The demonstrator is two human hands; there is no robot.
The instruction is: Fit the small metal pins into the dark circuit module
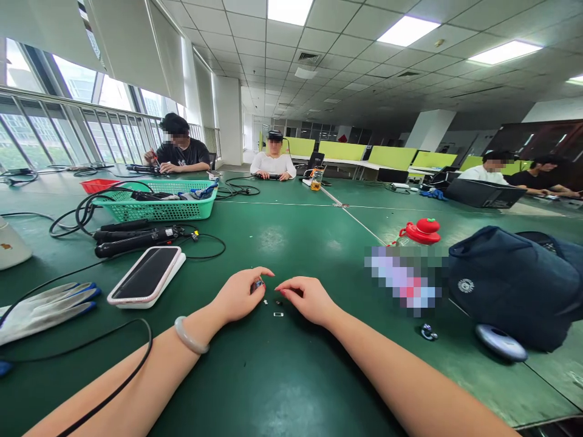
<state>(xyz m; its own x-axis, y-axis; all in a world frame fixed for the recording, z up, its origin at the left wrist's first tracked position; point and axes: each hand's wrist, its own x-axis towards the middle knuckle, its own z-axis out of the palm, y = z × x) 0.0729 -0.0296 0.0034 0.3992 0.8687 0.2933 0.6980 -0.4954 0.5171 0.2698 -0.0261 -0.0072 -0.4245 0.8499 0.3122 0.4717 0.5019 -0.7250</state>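
Both my hands rest on the green table [291, 243] near its front middle. My left hand [239, 295], with a pale bangle on the wrist, pinches a tiny dark and silver part [258, 283] between thumb and fingers. My right hand [307, 298] lies curled on the table just to the right, its fingertips almost touching the left ones; whether it holds anything is hidden. Between the two hands lie a few tiny loose parts [277, 314] on the table top.
A phone [146, 274] on a white case, black tools [136, 238], a green basket [157, 200] with cables and white gloves [43, 309] lie left. A dark blue bag [510, 282], a red cup [421, 231] and a small round object [501, 342] sit right. Other people sit at the far side.
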